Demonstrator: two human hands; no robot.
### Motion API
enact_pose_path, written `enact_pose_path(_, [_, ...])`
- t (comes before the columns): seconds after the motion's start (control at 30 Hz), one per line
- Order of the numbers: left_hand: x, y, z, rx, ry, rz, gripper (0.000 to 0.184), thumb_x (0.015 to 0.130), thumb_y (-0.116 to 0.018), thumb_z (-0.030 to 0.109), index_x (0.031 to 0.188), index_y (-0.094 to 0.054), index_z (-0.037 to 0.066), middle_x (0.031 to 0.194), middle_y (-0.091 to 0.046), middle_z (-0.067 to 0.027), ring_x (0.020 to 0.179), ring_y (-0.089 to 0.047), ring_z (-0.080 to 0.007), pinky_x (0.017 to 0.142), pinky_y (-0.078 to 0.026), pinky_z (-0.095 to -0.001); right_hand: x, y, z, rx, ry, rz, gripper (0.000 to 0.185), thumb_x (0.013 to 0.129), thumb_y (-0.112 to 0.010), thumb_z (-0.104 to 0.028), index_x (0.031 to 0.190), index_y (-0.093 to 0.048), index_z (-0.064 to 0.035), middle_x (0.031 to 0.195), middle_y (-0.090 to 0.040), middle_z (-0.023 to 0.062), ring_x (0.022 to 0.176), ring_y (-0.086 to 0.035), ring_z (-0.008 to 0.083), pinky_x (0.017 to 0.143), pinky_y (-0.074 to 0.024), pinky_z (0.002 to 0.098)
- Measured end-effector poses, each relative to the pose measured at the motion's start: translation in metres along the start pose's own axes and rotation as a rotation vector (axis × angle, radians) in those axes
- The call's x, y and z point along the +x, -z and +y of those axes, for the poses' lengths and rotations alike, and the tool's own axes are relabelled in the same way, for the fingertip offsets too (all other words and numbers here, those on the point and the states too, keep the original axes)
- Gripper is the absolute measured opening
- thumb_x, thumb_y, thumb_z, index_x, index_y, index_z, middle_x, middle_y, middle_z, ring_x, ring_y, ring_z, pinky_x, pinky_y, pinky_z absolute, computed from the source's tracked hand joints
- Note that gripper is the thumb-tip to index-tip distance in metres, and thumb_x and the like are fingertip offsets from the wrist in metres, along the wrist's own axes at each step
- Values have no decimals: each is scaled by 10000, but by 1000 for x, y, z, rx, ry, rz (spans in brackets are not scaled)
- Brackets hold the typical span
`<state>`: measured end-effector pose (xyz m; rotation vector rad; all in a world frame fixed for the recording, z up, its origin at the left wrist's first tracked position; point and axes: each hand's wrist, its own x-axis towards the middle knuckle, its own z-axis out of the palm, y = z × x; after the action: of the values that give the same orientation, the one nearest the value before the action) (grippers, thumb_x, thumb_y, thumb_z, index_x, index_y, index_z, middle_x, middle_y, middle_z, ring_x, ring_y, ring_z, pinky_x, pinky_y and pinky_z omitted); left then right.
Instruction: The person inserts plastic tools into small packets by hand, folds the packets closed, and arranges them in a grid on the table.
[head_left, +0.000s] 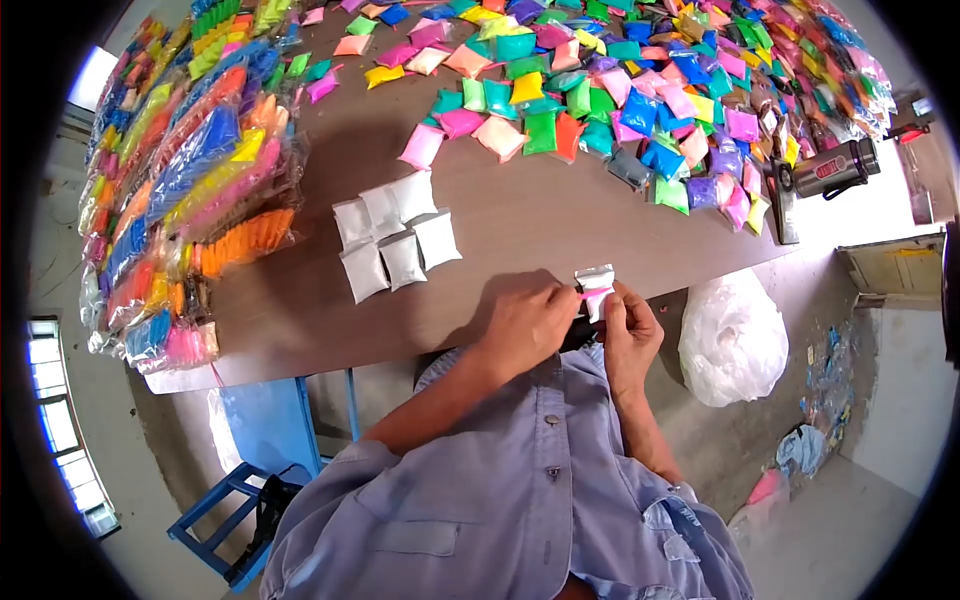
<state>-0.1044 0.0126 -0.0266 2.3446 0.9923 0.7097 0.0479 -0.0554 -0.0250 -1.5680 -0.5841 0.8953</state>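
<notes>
Near the table's front edge, a small white packet (595, 273) is between my two hands. My right hand (632, 338) is closed, its thumb and fingers pinching the packet's right side. A thin pink strip (597, 293) crosses the front of the packet. My left hand (527, 322) is closed at the left end of that strip, fingertips pressed together; whether they also grip the packet is hidden. To the left of my hands, several plump white packets (403, 260) lie grouped in two rows on the brown table (330, 330).
Many small colourful packets (540, 131) cover the table's far and right side. Bagged bundles of colourful packets (200, 170) are piled at left. A metal flask (835, 168) stands at the right edge. A white plastic bag (733, 338) hangs right, and a blue stool (215, 520) stands below left.
</notes>
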Motion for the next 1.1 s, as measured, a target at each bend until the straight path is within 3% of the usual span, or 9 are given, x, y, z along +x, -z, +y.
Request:
enact_pose_path(0.2, [15,12,-13,-52,158,23,79,956,-641,141,942,-649,63,833,-693,-140,781,-689,-376,665,-542,-503,-1,-1,-2,-29,-16,19,275,1007,-662,-154,1198,-692,42,793,-661,-13,606,-534,29,531,-414,203])
enact_pose_path(0.4, [11,2,-4,-50,46,-11,107,950,-648,162,905,-648,64,829,-699,-135,803,-694,-367,681,-547,-501,-1,2,0,-41,-6,-16,270,1002,-664,-148,1197,-684,39,781,-653,-8,621,-554,33,550,-432,203])
enact_pose_path(0.6, [25,13,-19,1,145,-71,68,910,-655,121,951,-635,70,877,-696,-123,812,-692,-376,695,-550,-500,0,3,1,-55,2,12,258,983,-686,-126,1183,-660,36,748,-629,-15,624,-541,34,554,-428,209])
enact_pose_path(0.67, [25,12,-9,12,-18,-131,63,915,-637,117,955,-633,68,864,-692,-120,789,-688,-395,690,-546,-512,-1,2,2,-59,-13,15,250,977,-694,-123,1168,-653,34,747,-629,-13,624,-541,34,553,-429,210])
enact_pose_path(0.8, [31,4,4,-56,4,-65,67,929,-616,135,949,-634,74,836,-683,-119,768,-685,-404,683,-542,-521,0,5,3,-49,3,10,227,971,-705,-128,1123,-643,29,744,-633,-8,617,-546,36,550,-426,213])
enact_pose_path(0.93, [43,3,-16,74,77,-116,115,955,-590,170,935,-650,73,827,-687,-130,772,-685,-403,674,-534,-527,0,5,1,-75,13,-3,221,971,-705,-132,1105,-641,31,747,-629,-8,615,-540,37,551,-422,208])
enact_pose_path(1.03, [38,12,-20,31,118,-82,134,963,-607,188,929,-663,71,842,-705,-141,766,-693,-397,662,-542,-515,1,7,3,-76,28,-7,206,980,-691,-136,1092,-642,29,753,-633,-5,616,-538,37,552,-420,206])
enact_pose_path(1.1, [32,23,-18,-43,117,142,110,942,-657,174,913,-659,67,833,-719,-143,735,-708,-362,640,-559,-482,4,8,2,-71,33,-7,206,992,-680,-153,1099,-640,19,749,-631,-8,617,-539,39,553,-417,206])
